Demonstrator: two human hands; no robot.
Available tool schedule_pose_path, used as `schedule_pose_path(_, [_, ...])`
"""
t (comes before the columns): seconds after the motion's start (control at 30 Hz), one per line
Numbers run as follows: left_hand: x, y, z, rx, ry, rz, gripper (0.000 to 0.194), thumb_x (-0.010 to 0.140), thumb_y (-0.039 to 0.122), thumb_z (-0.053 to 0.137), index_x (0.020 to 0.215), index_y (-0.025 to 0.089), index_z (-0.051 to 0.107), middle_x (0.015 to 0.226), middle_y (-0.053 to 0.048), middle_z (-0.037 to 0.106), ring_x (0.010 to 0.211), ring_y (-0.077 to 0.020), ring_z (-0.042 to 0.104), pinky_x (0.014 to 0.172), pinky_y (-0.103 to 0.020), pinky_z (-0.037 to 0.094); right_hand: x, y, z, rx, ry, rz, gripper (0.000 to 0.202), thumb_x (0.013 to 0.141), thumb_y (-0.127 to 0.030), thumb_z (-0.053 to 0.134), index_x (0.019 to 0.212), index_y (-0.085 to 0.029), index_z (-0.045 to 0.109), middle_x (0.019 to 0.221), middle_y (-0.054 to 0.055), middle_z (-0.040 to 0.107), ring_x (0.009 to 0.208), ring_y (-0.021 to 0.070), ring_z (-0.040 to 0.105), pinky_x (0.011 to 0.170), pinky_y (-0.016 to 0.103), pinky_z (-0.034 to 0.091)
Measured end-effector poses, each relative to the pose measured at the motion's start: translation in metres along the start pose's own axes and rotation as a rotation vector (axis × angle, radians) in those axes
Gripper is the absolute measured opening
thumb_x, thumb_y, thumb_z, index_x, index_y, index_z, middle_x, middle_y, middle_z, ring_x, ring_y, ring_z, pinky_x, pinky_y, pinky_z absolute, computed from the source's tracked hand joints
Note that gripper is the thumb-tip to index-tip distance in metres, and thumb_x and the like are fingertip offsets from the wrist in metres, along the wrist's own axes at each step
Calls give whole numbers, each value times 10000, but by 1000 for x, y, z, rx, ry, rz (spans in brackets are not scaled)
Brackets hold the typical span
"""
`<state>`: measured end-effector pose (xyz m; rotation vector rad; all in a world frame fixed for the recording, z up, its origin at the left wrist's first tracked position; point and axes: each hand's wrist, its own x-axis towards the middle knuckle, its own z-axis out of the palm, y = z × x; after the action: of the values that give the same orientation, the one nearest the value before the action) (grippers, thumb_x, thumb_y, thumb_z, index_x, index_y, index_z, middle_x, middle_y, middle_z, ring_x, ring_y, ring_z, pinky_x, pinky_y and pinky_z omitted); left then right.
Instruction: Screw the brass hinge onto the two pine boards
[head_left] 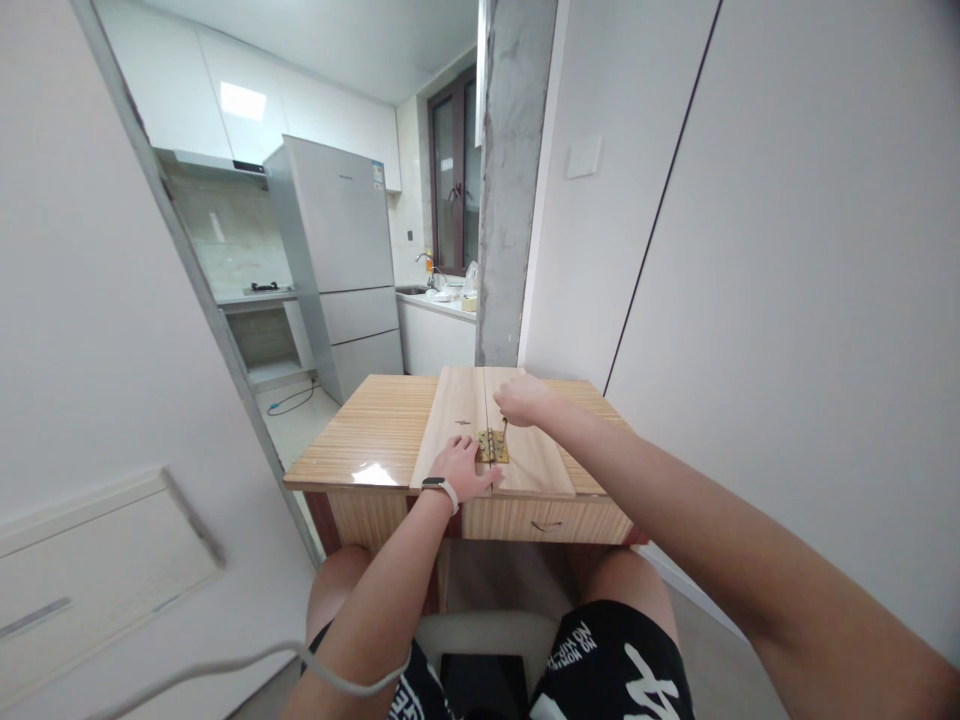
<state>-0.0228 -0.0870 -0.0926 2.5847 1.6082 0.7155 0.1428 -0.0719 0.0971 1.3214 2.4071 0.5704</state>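
Two pale wooden boards (451, 412) lie edge to edge on a small desk, with a narrow seam between them. A brass hinge (493, 447) lies open across that seam. My left hand (459, 468) rests flat on the boards just left of and below the hinge, its fingers spread. Above the hinge's right leaf, my right hand (523, 399) is closed in a fist around a screwdriver (505, 424). Only a short, thin length of its shaft shows, pointing down at the leaf; the handle is hidden in the fist.
Under the boards is a glossy wood-grain desk (360, 425) with a front drawer (551, 522). A white wall (720, 300) stands close on the right. Past the doorway are a grey fridge (341, 230) and a sink counter (439, 320). A pale cable (247, 655) crosses near my left forearm.
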Motion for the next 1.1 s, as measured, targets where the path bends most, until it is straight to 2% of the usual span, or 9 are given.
schedule_pose_path(0.2, [0,-1,1,-1,8,1,669,914,720,542,1310,194,658,1332,-150,653,1358,-348,481,1198,-452,360,11,-1,1,19,-2,19,302,958,-242,598,1163,-122,785,1185,223,753,1119,315,722,926,383,549])
schedule_pose_path(0.43, [1,0,1,-22,5,-2,622,913,677,577,1305,201,655,1342,-148,648,1369,-348,476,1184,-447,375,17,-4,-9,113,-70,136,342,912,-271,666,1216,-155,772,1242,211,741,1169,306,704,959,366,533])
schedule_pose_path(0.57, [1,-1,1,-28,-1,-3,627,908,677,584,1306,197,653,1338,-152,649,1373,-350,473,1192,-447,362,15,-4,-8,83,-103,72,354,913,-258,685,1239,-133,748,1231,218,735,1116,310,715,911,368,550])
schedule_pose_path(0.8, [0,-1,0,-20,5,0,685,900,742,549,1296,193,661,1325,-154,653,1357,-349,481,1192,-447,359,7,-2,7,-41,59,-107,253,989,-213,577,1140,-131,762,1189,209,713,1126,292,695,947,379,525])
schedule_pose_path(1.1, [0,0,-1,-15,-1,8,685,908,724,547,1311,181,658,1336,-158,651,1361,-349,479,1192,-455,365,12,2,8,9,13,-37,300,935,-235,595,1130,-115,787,1148,231,751,1077,305,728,907,379,547])
